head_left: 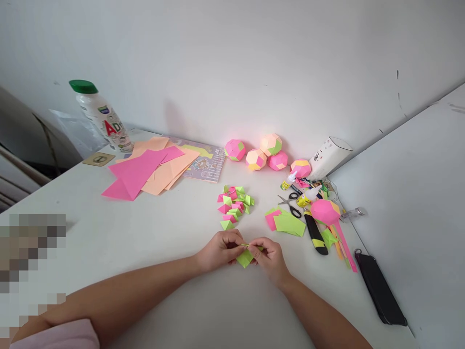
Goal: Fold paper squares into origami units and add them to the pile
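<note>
A small piece of lime-green paper point(245, 259) is pinched between both hands just above the table, one edge turned over at the top. My left hand point(222, 249) grips its left side with thumb and fingers. On the right side my right hand point(269, 258) closes on the same paper, its thumb against the folded edge. Just beyond the hands lies a cluster of folded pink and green paper pieces point(234, 206). Flat green and pink paper pieces point(288, 224) rest to the right of it.
Scissors point(292, 203), glue bottles point(308, 197), a black-yellow cutter point(315, 231) and a black phone-like case point(379, 287) lie at right. Paper balls point(256, 159) line the wall beside a white box point(332, 157). Large pink and peach sheets point(140, 169) and a white bottle point(103, 118) stand left.
</note>
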Action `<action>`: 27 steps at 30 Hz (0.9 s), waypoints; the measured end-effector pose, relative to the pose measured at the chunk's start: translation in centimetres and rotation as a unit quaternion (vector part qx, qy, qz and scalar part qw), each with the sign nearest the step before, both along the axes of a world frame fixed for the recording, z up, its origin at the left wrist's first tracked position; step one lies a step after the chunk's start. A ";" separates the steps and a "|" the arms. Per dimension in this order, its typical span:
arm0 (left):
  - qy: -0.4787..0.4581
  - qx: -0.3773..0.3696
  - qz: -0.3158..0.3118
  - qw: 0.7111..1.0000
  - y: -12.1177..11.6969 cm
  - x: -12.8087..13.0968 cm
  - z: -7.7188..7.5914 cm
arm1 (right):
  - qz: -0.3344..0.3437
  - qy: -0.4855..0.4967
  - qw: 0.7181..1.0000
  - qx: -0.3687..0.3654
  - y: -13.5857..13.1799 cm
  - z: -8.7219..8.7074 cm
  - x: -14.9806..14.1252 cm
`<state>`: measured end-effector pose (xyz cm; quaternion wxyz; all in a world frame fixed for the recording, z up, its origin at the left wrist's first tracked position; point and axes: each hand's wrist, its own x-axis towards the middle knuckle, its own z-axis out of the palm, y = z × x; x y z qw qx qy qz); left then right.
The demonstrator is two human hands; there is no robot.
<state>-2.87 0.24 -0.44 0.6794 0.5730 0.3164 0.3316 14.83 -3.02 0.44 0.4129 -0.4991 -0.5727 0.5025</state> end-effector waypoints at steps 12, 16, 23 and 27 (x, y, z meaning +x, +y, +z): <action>-0.018 -0.011 0.003 1.000 -0.1 -0.2 0.7 | 0.035 0.005 0.998 -0.044 0.3 -0.1 0.4; -0.015 -0.007 0.007 1.000 -0.3 -0.2 0.7 | 0.034 -0.011 0.998 -0.043 0.2 0.0 0.3; -0.015 -0.008 0.008 1.000 -0.3 -0.2 0.9 | 0.032 -0.013 0.998 -0.052 0.2 -0.1 0.3; -0.006 -0.009 -0.001 1.000 -0.2 -0.4 1.0 | 0.034 0.008 0.997 -0.070 0.2 -0.1 0.4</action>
